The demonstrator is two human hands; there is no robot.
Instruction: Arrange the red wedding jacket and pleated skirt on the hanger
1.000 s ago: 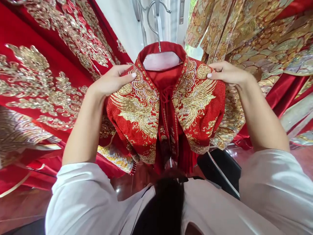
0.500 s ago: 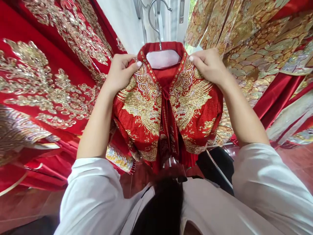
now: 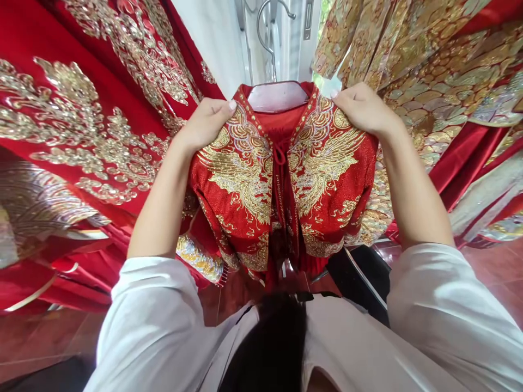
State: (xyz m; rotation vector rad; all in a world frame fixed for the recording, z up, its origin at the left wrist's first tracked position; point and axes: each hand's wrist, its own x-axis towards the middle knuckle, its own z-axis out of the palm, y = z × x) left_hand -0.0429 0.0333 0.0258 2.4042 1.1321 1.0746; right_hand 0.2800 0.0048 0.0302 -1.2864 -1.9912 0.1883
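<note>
A red jacket (image 3: 241,218) with gold bird embroidery hangs in front of me on a hanger (image 3: 278,97) with a metal hook and a pale, wide body. My left hand (image 3: 210,122) pinches the jacket at its left shoulder, thumb on top near the collar. At the opposite shoulder, my right hand (image 3: 359,109) grips the cloth in the same way. The fingers behind the fabric are hidden on both sides. A red cord is tied in a loop (image 3: 280,155) at the neck, and the front hangs apart below it.
A red gown (image 3: 163,32) with gold sequins hangs on the left. Gold-patterned garments (image 3: 429,71) hang on the right, beside red satin cloth (image 3: 469,158). Behind the hanger is a door frame with a latch plate (image 3: 308,22). A black object (image 3: 359,272) lies on the reddish tiled floor (image 3: 232,299).
The jacket's collar has dropped slightly and folded back, baring more of the hanger. My right hand has shifted a little outward to the right. Both hands keep hold of the shoulders.
</note>
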